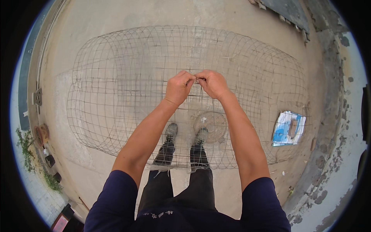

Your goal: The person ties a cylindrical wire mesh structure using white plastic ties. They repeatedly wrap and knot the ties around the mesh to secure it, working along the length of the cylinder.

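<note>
A long cage of thin wire mesh (pixel 137 60) with square openings spreads in front of me, its ends rounded. Over its middle, my left hand (pixel 178 87) and my right hand (pixel 213 84) meet with their fingertips nearly touching. Both are closed in a pinch on thin wire at the mesh. Whether that wire is a loose piece or a strand of the mesh is hidden by the fingers. A short dark wire shows just below the right fingertips.
My shoes (pixel 171 132) show through the mesh, beside a round cover (pixel 215 125) in the concrete floor. At the right, a blue and white printed sheet or packet (pixel 283 129) lies under a brown block (pixel 292 127). Plants (pixel 25 149) stand far left; a patchy wall (pixel 332 185) runs along the right.
</note>
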### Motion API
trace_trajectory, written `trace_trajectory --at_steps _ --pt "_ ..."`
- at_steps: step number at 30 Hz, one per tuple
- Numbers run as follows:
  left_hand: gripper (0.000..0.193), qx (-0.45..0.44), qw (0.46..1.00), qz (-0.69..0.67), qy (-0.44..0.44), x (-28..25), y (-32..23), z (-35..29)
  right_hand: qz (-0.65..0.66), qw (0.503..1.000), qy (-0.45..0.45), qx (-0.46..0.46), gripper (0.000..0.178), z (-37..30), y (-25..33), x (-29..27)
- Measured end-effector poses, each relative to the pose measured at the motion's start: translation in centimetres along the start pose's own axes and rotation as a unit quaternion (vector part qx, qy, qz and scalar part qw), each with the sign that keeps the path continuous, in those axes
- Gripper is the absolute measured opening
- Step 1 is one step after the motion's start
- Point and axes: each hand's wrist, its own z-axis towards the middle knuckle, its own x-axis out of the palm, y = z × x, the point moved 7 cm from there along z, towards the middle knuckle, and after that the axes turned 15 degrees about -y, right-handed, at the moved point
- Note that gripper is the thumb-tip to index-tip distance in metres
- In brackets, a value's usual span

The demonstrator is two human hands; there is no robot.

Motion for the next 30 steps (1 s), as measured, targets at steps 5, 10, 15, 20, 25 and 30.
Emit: trace_trajectory --at_steps 5,10,15,20,25,30 --pt "0.011 -0.025 0.999 0.032 0.007 -0.6 0.8 -0.1 0.06 0.997 0.007 0.037 0.012 -0.4 -0.4 -0.3" --pt "0.016 -0.006 0.989 0.126 0.077 -1.6 -1.1 -0.1 -0.016 0.995 -0.092 0.024 0.007 -1.0 0.4 -0.7" --pt "0.02 -0.13 0.961 0.174 0.171 -2.5 0.6 -0.5 -0.183 0.976 -0.113 -0.026 0.008 -0.6 0.2 -2.7" --pt "0.017 -0.117 0.956 0.192 0.191 -2.8 1.2 -0.7 -0.256 0.964 -0.063 -0.028 0.012 0.2 1.0 -2.4" --pt "0.022 -0.127 0.983 0.014 0.133 -6.3 1.3 -0.8 -0.234 0.971 -0.058 0.001 0.016 -1.7 0.5 -3.3" --pt "0.027 -0.021 0.983 0.169 0.072 -16.7 3.8 -2.9 -0.078 0.972 -0.22 0.035 0.012 -6.2 4.8 -4.3"
